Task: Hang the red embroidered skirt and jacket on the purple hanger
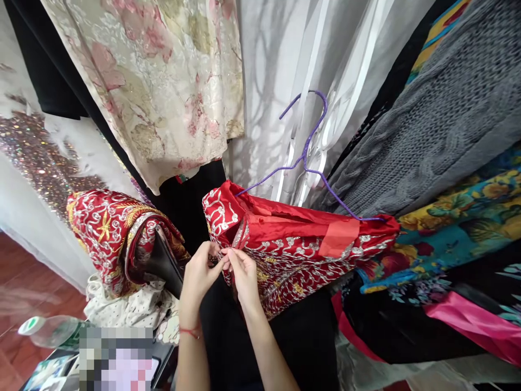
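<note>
Both hands met at the near left edge of a red embroidered garment point(295, 252), left hand point(200, 271) and right hand point(245, 271) almost touching, each with thumb and forefinger pinched closed on that edge; whatever small piece sat between the tips, I couldn't make out. The grip looked slight, so the edge could slip free if the cloth pulled away, and the raised silver thread might fray if a fingernail caught it. The wrists were bent inward, forearms rising side by side from below, a red string bracelet point(190, 332) on the left one. Beyond the fingers, the garment's red lining gaped along the top, where the purple hanger point(303, 157) stood tilted inside the opening; a hard tug to one side could drag the shoulder off its sloping arm. Further out, a folded red-and-gold embroidered cloth point(101, 233) lay to the left, floral brocade point(171, 81) hung above, and a grey cable-knit point(451, 108) crowded in from the right, close enough to snag the hanger.
</note>
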A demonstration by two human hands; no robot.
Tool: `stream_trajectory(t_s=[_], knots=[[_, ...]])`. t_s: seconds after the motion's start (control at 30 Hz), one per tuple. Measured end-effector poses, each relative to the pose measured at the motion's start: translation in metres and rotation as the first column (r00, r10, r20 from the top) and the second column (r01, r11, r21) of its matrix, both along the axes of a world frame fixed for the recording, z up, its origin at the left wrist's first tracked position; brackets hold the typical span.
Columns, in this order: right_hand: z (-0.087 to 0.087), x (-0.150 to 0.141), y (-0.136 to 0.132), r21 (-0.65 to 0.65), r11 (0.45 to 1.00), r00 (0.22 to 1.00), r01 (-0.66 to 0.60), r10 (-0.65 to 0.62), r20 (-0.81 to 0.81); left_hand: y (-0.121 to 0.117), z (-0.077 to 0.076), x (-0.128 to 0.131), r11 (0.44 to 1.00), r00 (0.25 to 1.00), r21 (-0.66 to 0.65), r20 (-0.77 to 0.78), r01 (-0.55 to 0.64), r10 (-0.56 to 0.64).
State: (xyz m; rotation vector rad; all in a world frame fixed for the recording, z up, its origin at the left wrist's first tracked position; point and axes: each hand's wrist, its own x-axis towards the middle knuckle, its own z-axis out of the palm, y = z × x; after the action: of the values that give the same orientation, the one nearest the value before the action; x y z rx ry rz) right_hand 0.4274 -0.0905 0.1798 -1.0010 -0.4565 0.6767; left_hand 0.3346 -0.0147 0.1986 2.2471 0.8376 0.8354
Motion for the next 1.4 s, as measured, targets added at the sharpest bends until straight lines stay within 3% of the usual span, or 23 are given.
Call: stream_trajectory(t_s=[0.2, 0.33, 0.47, 0.57, 0.7, 0.77, 0.83, 0.97, 1.03, 1.07, 1.13, 1.17, 1.2, 1.23, 1.27, 1.3, 1.33, 1.4], knots=[[0.003, -0.007, -0.011, -0.045, 0.999, 0.998, 0.001, 0.002, 0.069, 0.007, -0.027, 0.029, 0.997, 0.994, 0.046, 0.081, 0.066, -0.069], [0.010, 0.001, -0.033, -0.101, 0.992, 0.993, -0.082, 0.090, 0.082, -0.001, -0.034, 0.026, 0.995, 0.992, 0.018, 0.075, 0.102, -0.103], [0.019, 0.002, -0.041, -0.089, 0.992, 0.995, -0.093, 0.091, -0.026, -0.011, -0.037, 0.027, 0.994, 0.990, 0.008, 0.098, 0.105, -0.105], [0.037, -0.002, -0.031, -0.021, 1.000, 0.994, -0.010, 0.008, -0.107, -0.018, -0.038, 0.031, 0.995, 0.989, -0.017, 0.113, 0.097, -0.094], [0.074, 0.000, -0.012, 0.063, 0.980, 0.976, 0.190, -0.182, -0.117, -0.023, -0.035, 0.038, 0.989, 0.984, 0.005, 0.108, 0.145, -0.145], [0.088, 0.009, -0.005, 0.120, 0.955, 0.962, 0.272, -0.266, -0.067, -0.021, -0.033, 0.044, 0.992, 0.988, 0.018, 0.093, 0.123, -0.124], [0.094, 0.021, -0.002, 0.151, 0.951, 0.959, 0.271, -0.280, 0.040, -0.013, -0.032, 0.049, 0.997, 0.996, 0.039, 0.050, 0.073, -0.075], [0.090, 0.040, -0.021, 0.057, 0.997, 0.934, 0.048, -0.065, 0.352, 0.006, -0.021, 0.051, 0.994, 0.994, 0.092, -0.096, 0.067, -0.058], [0.087, 0.047, -0.046, -0.044, 0.999, 0.829, -0.011, 0.034, 0.558, 0.013, -0.005, 0.047, 0.988, 0.990, 0.093, -0.079, 0.124, -0.116], [0.086, 0.052, -0.060, -0.079, 0.997, 0.743, 0.018, 0.040, 0.668, 0.015, 0.006, 0.044, 0.986, 0.990, 0.097, -0.017, 0.138, -0.137], [0.086, 0.068, -0.092, -0.011, 0.972, 0.503, 0.234, -0.111, 0.857, 0.019, 0.035, 0.043, 0.991, 0.973, 0.111, 0.209, 0.071, -0.093], [0.087, 0.080, -0.108, 0.103, 0.921, 0.351, 0.375, -0.244, 0.904, 0.022, 0.052, 0.045, 0.992, 0.942, 0.126, 0.336, -0.017, -0.026], [0.089, 0.095, -0.123, 0.221, 0.831, 0.191, 0.510, -0.361, 0.913, 0.026, 0.069, 0.050, 0.983, 0.897, 0.145, 0.440, -0.110, 0.036], [0.092, 0.112, -0.136, 0.328, 0.699, 0.028, 0.636, -0.446, 0.895, 0.030, 0.086, 0.057, 0.972, 0.867, 0.168, 0.495, -0.162, 0.059], [0.096, 0.131, -0.147, 0.415, 0.555, -0.136, 0.721, -0.474, 0.870, 0.035, 0.101, 0.066, 0.962, 0.863, 0.205, 0.503, -0.179, 0.053], [0.100, 0.149, -0.157, 0.421, 0.448, -0.220, 0.789, -0.435, 0.873, 0.040, 0.115, 0.076, 0.947, 0.878, 0.255, 0.476, -0.193, 0.051], [0.104, 0.166, -0.165, 0.373, 0.407, -0.225, 0.834, -0.366, 0.903, 0.045, 0.125, 0.085, 0.939, 0.921, 0.294, 0.386, -0.179, 0.054], [0.113, 0.191, -0.179, 0.145, 0.434, -0.092, 0.889, -0.141, 0.986, 0.053, 0.138, 0.099, 0.953, 0.990, 0.295, 0.136, -0.072, 0.033]])
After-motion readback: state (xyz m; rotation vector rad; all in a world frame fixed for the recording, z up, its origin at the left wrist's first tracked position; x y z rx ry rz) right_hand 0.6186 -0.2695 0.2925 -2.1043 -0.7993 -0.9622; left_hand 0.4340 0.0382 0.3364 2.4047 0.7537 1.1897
